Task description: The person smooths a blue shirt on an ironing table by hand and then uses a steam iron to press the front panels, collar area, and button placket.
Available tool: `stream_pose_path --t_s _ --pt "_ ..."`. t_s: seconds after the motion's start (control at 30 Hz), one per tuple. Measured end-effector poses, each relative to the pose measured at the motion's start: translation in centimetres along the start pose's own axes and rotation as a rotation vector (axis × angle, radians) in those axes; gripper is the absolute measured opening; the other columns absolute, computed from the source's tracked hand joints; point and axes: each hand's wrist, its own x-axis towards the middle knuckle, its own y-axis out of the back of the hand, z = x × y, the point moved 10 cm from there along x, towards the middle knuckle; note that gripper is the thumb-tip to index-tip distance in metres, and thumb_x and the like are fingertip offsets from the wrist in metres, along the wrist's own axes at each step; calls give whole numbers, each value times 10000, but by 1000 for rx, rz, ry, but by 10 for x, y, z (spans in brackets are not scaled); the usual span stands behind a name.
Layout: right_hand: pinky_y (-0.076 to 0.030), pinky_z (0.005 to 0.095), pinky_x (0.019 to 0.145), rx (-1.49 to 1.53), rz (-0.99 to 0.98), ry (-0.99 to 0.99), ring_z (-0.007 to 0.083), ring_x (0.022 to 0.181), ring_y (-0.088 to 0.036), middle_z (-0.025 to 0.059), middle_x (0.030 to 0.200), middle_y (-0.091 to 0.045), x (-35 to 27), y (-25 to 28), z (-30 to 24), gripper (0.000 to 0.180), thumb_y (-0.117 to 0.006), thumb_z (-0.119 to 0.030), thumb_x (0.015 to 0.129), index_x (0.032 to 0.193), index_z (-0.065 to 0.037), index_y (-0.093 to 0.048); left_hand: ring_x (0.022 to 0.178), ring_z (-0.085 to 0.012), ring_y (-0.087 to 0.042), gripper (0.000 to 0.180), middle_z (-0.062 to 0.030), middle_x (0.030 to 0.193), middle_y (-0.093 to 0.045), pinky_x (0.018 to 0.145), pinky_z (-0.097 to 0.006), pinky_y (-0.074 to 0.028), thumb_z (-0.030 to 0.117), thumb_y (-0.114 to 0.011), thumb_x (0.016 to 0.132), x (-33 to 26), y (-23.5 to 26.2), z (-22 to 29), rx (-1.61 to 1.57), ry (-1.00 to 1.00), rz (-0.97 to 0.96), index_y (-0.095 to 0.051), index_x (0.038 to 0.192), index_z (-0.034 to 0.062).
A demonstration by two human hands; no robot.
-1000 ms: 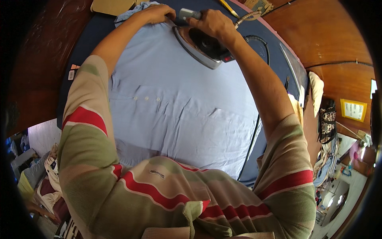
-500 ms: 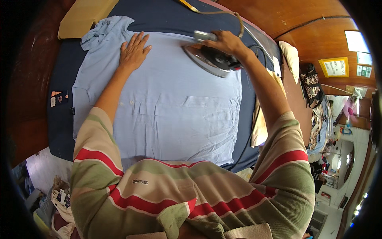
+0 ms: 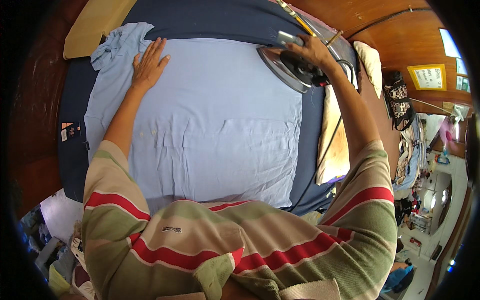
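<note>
A light blue short-sleeved shirt (image 3: 215,100) lies spread over a dark navy padded surface (image 3: 200,22). Its far part looks smooth, while creases run through the near part. My left hand (image 3: 149,64) rests flat on the far left of the shirt, close to the bunched sleeve, fingers spread. At the far right edge of the shirt, my right hand (image 3: 314,51) grips the handle of a clothes iron (image 3: 286,70) with a black body and shiny metal base. The iron sits partly past the fabric's edge. Its light grey front piece (image 3: 290,38) shows beyond my fingers.
A cardboard box (image 3: 90,30) stands at the far left corner. A dark tag (image 3: 70,131) lies left of the shirt. Right of the navy surface are a cream cloth (image 3: 334,142), a black cord (image 3: 327,150) and a pale pillow (image 3: 368,62). A patterned bag (image 3: 398,97) sits farther right.
My right hand has carried the iron rightward to the shirt's right edge. My left hand appears slightly farther left, still flat on the fabric. The view has shifted a little.
</note>
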Motion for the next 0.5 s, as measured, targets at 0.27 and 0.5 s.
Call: stream_pose_path --t_s 0.27,0.5 --pt "-512 388 714 -152 33 217 312 779 -656 195 882 -652 56 -33 -114 601 -549 -570 749 1028 -42 -622 1296 -167 -343 529 -8 1397 -402 1029 -470 -187 368 -434 885 12 -1 -25 -244 101 69 -336 1394 266" --pt "-541 385 657 -107 -32 431 313 687 -665 187 774 -656 34 -44 -150 715 -543 -660 743 1018 -5 -633 1154 -175 -485 351 16 1244 -536 937 -452 -328 230 -517 859 35 26 58 -40 -230 271 -552 1205 186"
